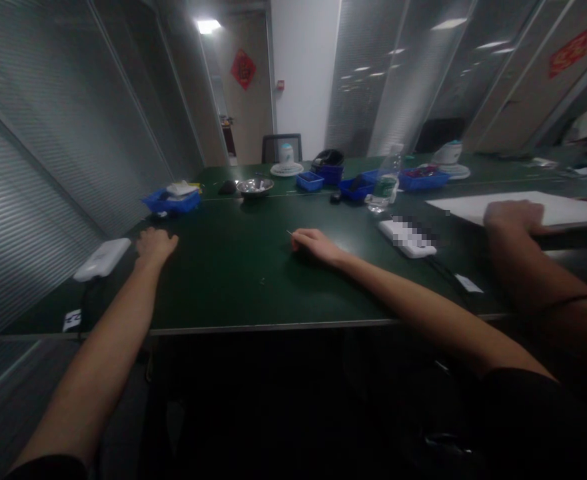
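L hand (pixel 156 245), fingers part-open, hold unclear, white box (pixel 103 259) nr its 9 o'clock, R hand (pixel 316 243), fingers pinching thin stick (pixel 289 233)

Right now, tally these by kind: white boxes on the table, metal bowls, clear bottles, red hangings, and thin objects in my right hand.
White boxes: 2
Metal bowl: 1
Clear bottle: 1
Red hangings: 2
Thin object in your right hand: 1 visible
Total: 7

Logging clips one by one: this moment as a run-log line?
left hand: near white box | right hand: holding thin object | bottle: standing
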A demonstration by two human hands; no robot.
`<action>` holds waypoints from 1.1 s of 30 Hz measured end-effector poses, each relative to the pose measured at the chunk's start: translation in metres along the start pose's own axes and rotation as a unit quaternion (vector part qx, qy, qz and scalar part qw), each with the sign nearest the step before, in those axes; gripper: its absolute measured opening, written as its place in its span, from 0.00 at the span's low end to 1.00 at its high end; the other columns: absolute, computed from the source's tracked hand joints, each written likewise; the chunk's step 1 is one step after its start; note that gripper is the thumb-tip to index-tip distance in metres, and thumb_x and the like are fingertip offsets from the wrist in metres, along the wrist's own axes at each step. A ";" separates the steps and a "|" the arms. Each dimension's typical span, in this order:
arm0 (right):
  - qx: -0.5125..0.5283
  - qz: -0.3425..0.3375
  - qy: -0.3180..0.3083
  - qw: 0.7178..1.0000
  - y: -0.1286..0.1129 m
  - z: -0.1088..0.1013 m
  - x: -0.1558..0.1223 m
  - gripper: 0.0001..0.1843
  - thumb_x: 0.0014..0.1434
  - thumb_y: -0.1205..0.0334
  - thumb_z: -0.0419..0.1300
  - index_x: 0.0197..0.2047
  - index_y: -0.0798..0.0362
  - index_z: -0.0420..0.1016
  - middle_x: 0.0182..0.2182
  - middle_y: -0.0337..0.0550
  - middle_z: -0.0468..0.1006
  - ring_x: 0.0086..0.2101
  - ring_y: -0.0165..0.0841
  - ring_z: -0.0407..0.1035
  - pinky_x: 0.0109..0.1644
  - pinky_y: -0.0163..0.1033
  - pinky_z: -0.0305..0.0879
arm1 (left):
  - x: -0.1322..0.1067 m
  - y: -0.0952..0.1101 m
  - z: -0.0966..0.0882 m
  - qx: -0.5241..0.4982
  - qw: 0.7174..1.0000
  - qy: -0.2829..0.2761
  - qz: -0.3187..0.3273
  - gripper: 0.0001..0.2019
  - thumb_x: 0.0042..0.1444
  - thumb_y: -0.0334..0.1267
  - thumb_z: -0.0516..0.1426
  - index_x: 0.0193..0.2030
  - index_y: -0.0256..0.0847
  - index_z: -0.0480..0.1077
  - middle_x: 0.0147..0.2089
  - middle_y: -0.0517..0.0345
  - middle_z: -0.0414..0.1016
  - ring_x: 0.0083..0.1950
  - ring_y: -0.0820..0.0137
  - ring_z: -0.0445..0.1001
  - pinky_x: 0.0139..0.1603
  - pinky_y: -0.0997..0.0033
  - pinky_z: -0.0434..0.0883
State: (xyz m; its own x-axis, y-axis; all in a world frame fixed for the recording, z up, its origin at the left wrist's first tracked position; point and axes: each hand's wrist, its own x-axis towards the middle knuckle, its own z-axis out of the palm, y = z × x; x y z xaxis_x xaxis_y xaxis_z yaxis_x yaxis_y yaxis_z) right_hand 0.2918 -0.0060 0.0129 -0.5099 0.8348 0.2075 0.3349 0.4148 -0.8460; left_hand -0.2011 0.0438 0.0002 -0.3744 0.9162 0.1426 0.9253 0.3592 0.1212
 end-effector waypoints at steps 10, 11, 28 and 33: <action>0.007 0.001 0.000 1.000 -0.001 0.000 -0.001 0.21 0.71 0.47 0.52 0.36 0.52 0.75 0.34 0.42 0.78 0.39 0.37 0.69 0.48 0.41 0.60 | 0.005 -0.003 0.003 0.037 0.999 0.005 0.021 0.23 0.64 0.44 0.56 0.59 0.34 0.79 0.60 0.32 0.77 0.61 0.41 0.75 0.56 0.52 0.74; 0.007 0.002 0.000 1.000 -0.001 0.000 -0.001 0.21 0.71 0.47 0.52 0.36 0.52 0.75 0.34 0.42 0.78 0.39 0.37 0.69 0.47 0.41 0.60 | 0.007 -0.003 0.004 0.039 0.999 0.004 0.019 0.23 0.65 0.45 0.55 0.60 0.34 0.79 0.60 0.32 0.77 0.61 0.42 0.75 0.56 0.52 0.74; 0.002 -0.005 -0.006 1.000 0.005 0.000 0.002 0.22 0.72 0.46 0.52 0.36 0.52 0.75 0.35 0.41 0.78 0.39 0.36 0.69 0.49 0.40 0.60 | 0.014 -0.005 0.010 0.002 1.000 0.000 -0.001 0.26 0.66 0.53 0.56 0.62 0.39 0.79 0.61 0.34 0.77 0.62 0.40 0.74 0.58 0.48 0.74; 0.005 -0.005 -0.003 1.000 0.007 0.001 0.003 0.22 0.71 0.45 0.52 0.37 0.52 0.75 0.35 0.41 0.78 0.38 0.36 0.68 0.47 0.40 0.60 | 0.015 -0.004 0.013 -0.031 0.999 0.005 0.009 0.24 0.65 0.46 0.58 0.64 0.41 0.78 0.61 0.38 0.78 0.61 0.44 0.76 0.58 0.55 0.74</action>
State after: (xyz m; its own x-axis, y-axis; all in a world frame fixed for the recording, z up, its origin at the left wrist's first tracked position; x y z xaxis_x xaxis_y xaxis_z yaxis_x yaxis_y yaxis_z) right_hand 0.2919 -0.0012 0.0071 -0.5185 0.8283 0.2121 0.3220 0.4190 -0.8490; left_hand -0.2096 0.0586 -0.0106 -0.3581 0.9208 0.1543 0.9267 0.3304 0.1790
